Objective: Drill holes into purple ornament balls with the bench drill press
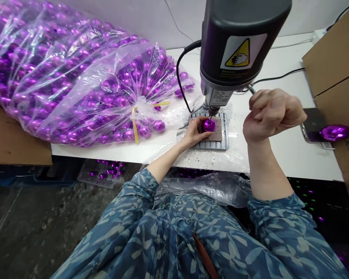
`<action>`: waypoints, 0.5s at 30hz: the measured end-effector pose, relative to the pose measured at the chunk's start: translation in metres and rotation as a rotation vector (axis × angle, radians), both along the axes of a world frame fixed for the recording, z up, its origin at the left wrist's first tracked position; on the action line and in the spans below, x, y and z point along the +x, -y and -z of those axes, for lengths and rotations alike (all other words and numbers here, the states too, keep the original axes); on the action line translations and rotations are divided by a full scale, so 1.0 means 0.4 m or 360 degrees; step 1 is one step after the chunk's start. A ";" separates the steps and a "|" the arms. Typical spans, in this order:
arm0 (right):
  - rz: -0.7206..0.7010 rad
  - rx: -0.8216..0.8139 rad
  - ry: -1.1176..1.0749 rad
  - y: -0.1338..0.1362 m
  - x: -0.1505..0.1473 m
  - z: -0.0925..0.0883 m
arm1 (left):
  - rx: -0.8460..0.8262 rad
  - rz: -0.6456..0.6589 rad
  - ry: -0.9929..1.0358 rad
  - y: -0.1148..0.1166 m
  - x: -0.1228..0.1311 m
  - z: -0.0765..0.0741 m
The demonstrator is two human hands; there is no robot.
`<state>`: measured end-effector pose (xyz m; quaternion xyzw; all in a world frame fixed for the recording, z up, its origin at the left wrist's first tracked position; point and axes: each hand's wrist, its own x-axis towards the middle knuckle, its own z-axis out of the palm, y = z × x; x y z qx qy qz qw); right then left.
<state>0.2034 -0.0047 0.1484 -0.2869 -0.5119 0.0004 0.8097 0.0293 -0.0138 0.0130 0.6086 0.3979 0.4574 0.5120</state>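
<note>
My left hand (194, 133) grips a shiny purple faceted ball (209, 125) between thumb and fingers. The ball rests on a brown board (217, 133) lying on the grey slotted base plate (225, 144) of a bench drill press (246, 38). Right above the ball is the drill's chuck (213, 111), its bit at the top of the ball; whether it has gone in I cannot tell. My right hand (272, 112) is closed around the drill's feed lever (251, 89), raised to the right of the machine. Most of the lever is hidden by the fingers.
A large clear bag (84, 77) full of purple balls, tied with a yellow strip (135, 128), covers the table's left. At right are a phone (312, 124), another purple ball (336, 132) and cardboard boxes (331, 58). Dark shavings dot the white table (296, 155). Cables run behind the drill.
</note>
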 end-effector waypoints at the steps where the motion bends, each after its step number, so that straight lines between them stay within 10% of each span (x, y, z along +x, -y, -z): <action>1: 0.0010 0.0004 0.0011 0.000 0.001 0.007 | 0.0000 -0.0003 -0.0003 0.000 -0.001 0.000; 11: -0.0033 -0.0033 0.0096 0.007 0.016 0.053 | -0.0002 -0.0009 -0.0037 0.001 -0.002 -0.004; 15: -0.0043 -0.0092 0.0060 0.023 -0.005 -0.016 | 0.0006 -0.0015 -0.0029 0.002 -0.002 -0.001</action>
